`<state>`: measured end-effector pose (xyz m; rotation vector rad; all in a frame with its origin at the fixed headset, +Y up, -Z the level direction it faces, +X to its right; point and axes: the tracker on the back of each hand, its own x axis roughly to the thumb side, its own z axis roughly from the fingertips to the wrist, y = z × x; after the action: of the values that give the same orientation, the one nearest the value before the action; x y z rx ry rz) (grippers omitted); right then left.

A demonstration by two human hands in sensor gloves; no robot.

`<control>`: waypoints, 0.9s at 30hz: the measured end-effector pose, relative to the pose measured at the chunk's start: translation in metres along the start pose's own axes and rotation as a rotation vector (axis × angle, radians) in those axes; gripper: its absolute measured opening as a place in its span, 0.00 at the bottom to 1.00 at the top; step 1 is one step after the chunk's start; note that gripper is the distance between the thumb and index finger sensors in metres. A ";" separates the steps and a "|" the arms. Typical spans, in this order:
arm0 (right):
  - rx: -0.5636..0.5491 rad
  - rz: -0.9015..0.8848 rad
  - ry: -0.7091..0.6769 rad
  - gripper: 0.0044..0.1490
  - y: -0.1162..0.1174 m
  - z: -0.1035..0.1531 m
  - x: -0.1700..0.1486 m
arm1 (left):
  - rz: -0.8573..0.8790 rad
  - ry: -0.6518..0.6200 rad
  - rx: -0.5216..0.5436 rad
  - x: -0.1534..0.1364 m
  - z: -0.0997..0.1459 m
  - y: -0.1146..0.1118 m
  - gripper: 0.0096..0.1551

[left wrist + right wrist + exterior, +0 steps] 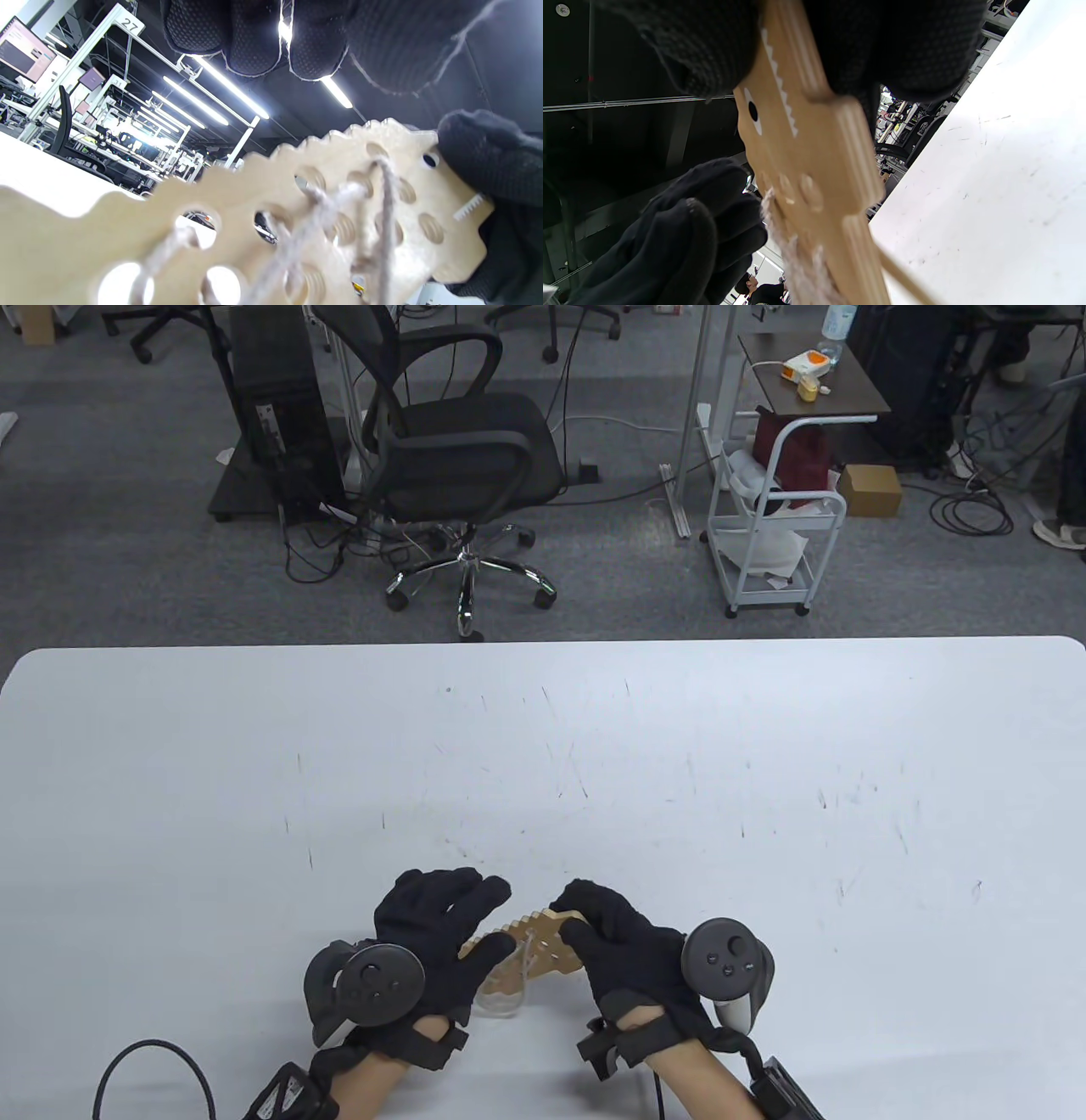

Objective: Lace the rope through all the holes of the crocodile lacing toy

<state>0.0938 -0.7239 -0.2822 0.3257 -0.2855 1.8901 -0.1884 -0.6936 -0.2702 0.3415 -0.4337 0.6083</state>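
Mostly, the flat pale wooden crocodile lacing board (533,954) is covered by the two black-gloved hands that hold it just above the near edge of the white scuffed surface (543,763). The right hand (624,954) grips the head end, fingers curled over the snout — the right wrist view shows the painted eye and white zigzag teeth pinched between thumb and fingers. The left hand (441,946) is at the tail end of the board; its fingers lie fairly straight across the wood, and I cannot tell whether they grip it or only rest on it. A whitish frayed rope (322,212) runs through several of the board's round holes in the left wrist view, though it is blurred there and its ends are cut off at the bottom edge. In the table view the rope hangs as a faint loop under the board, hard to make out against the surface.

Beyond the far edge of the surface, on grey carpet, stand a black mesh office chair (458,458), a dark computer tower (276,407) to the chair's left and a white wheeled cart (776,526) to its right — cables trail across the floor around them.
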 end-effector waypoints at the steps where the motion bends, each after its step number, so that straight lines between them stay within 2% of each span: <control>1: -0.005 -0.002 0.003 0.32 -0.001 0.000 -0.001 | 0.001 0.004 0.008 -0.001 0.000 0.002 0.37; 14: -0.082 -0.084 0.072 0.32 -0.017 -0.004 -0.011 | 0.081 0.126 0.119 -0.029 0.001 0.030 0.35; 27: -0.132 -0.181 0.130 0.31 -0.028 -0.005 -0.019 | 0.211 0.382 0.126 -0.078 0.002 0.031 0.30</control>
<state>0.1259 -0.7291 -0.2924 0.1337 -0.2823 1.6962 -0.2657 -0.7077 -0.3006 0.2926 -0.0636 0.8891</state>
